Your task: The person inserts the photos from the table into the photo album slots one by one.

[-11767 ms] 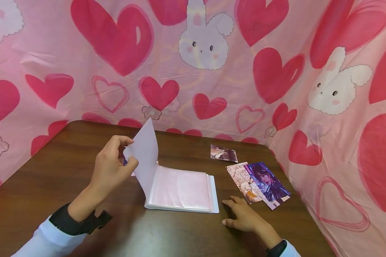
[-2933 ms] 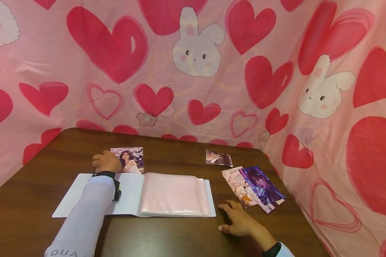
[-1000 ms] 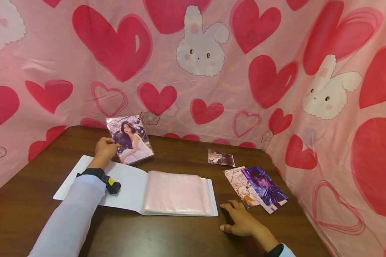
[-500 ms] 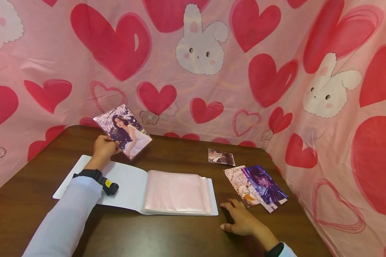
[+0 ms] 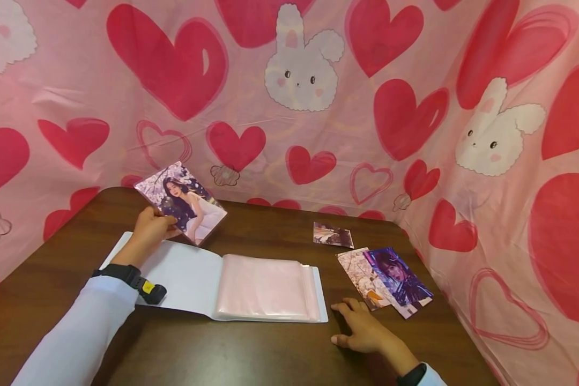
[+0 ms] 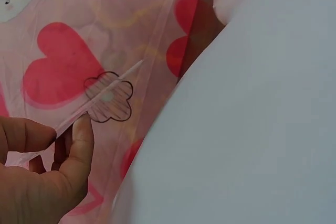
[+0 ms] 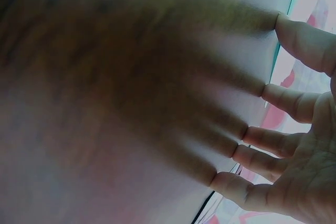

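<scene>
My left hand [image 5: 150,229] pinches a photo [image 5: 183,202] of a woman in white among blossoms, lifted off the table above the far left of an open album [image 5: 173,273]. In the left wrist view the thumb and fingers [image 6: 79,148] hold the photo's thin edge [image 6: 100,95]. The album lies flat, white cover to the left, a stack of clear pink sleeves [image 5: 265,287] to the right. My right hand [image 5: 362,327] rests flat on the table just right of the album, its fingers [image 7: 294,103] spread and straight.
Three more photos lie on the brown table [image 5: 251,354]: a small one [image 5: 333,235] at the back, and a blossom photo [image 5: 362,276] overlapped by a purple one [image 5: 399,279] on the right. A pink heart-and-bunny cloth [image 5: 299,107] walls in the back and right sides.
The left hand has picked the photo up off the table beyond the album and now holds it tilted in the air, drawn slightly back toward me. The right hand has stayed put.
</scene>
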`<state>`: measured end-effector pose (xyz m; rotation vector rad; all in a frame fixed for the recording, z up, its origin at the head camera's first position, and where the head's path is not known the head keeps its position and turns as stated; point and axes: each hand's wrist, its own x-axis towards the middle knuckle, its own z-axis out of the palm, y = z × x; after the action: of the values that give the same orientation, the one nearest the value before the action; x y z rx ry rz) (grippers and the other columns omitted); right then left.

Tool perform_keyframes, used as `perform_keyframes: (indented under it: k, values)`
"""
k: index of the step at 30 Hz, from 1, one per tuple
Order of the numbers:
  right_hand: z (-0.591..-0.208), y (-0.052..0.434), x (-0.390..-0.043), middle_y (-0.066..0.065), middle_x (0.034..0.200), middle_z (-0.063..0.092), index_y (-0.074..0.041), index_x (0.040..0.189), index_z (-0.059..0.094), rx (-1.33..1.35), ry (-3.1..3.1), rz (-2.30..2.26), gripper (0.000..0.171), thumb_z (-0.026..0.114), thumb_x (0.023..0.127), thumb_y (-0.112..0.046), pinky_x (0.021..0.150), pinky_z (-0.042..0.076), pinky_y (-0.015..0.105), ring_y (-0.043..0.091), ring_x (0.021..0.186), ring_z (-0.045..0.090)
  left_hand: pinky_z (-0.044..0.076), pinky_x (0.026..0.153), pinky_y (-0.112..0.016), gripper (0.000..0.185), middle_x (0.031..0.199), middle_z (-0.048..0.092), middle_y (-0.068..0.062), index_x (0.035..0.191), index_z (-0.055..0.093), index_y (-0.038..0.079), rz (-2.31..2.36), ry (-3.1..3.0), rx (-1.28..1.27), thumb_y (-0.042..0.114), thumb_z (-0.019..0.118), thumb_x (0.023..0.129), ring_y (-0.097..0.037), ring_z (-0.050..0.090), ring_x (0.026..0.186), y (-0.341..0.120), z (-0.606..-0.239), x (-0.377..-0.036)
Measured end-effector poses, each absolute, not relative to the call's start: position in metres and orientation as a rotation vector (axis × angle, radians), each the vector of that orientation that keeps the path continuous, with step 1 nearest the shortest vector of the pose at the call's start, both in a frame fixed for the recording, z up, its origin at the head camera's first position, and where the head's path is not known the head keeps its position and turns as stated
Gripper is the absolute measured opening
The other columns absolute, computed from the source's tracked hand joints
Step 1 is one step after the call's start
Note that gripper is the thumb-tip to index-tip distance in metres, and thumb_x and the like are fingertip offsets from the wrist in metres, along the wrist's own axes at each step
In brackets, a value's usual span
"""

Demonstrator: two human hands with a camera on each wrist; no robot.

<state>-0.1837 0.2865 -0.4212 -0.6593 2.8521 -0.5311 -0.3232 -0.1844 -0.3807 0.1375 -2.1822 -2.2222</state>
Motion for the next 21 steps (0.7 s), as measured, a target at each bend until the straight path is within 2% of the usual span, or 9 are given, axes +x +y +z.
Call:
perform_keyframes:
  k: [10,16,21]
  values:
    - [-0.422,0.287,-0.184,0.031,0.129,0.037,-0.002,0.127,0.049,-0.65,2.848,-0.536,0.064,0.074,0.078,-0.034,0.084,0.039,0.062,0.048,0.114,0.036,0.045,0.086,-0.032,0.055,0.138,0.027,-0.031,0.14,0.011,-0.012,-2.189,-2.246,0.033,0.005,0.039,0.096,-0.024,0.049,0.104,-0.182,-0.386,-0.303]
    - [-0.422,0.287,-0.184,0.031,0.13,0.037,-0.002,0.127,0.049,-0.648,2.848,-0.534,0.064,0.074,0.078,-0.034,0.084,0.04,0.062,0.048,0.115,0.035,0.05,0.08,-0.026,0.056,0.139,0.029,-0.032,0.141,0.012,-0.011,-2.152,-2.294,0.014,0.004,0.04,0.095,-0.03,0.048,0.105,-0.18,-0.392,-0.294]
    - [-0.421,0.287,-0.184,0.031,0.13,0.037,-0.002,0.127,0.049,-0.648,2.855,-0.529,0.064,0.074,0.078,-0.034,0.084,0.039,0.062,0.048,0.115,0.036,0.05,0.08,-0.028,0.058,0.139,0.027,-0.033,0.141,0.009,-0.012,-2.156,-2.298,-0.046,0.003,0.04,0.095,-0.034,0.046,0.11,-0.178,-0.391,-0.281]
